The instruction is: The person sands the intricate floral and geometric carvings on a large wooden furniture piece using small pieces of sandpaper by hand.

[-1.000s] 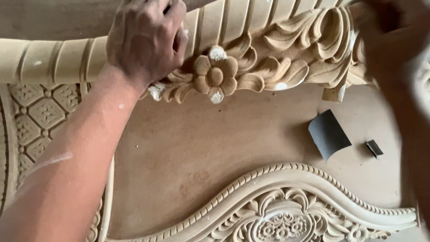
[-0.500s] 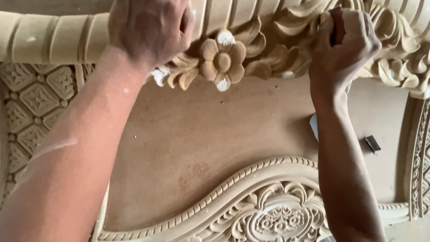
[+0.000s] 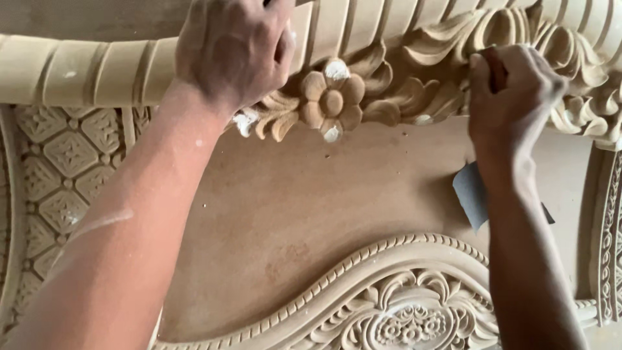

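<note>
A pale carved wooden moulding (image 3: 389,78) with a flower (image 3: 332,102) and curling leaves runs across the top. My left hand (image 3: 233,48) presses down on its ribbed part just left of the flower, fingers curled over it. My right hand (image 3: 512,97) is closed on a small brown piece, probably folded sandpaper (image 3: 497,68), held against the carved leaves to the right of the flower. White filler patches show on the flower petals and leaves.
A flat brown board (image 3: 311,214) lies beneath. A grey sheet of sandpaper (image 3: 472,194) rests on it beside my right wrist. A carved arched panel (image 3: 402,304) sits at the bottom, a diamond-pattern carved panel (image 3: 65,168) at left, and carved trim (image 3: 609,233) at right.
My right hand has come in from the upper right edge and now sits lower on the carved leaves. The view has shifted, bringing the flower toward the centre.
</note>
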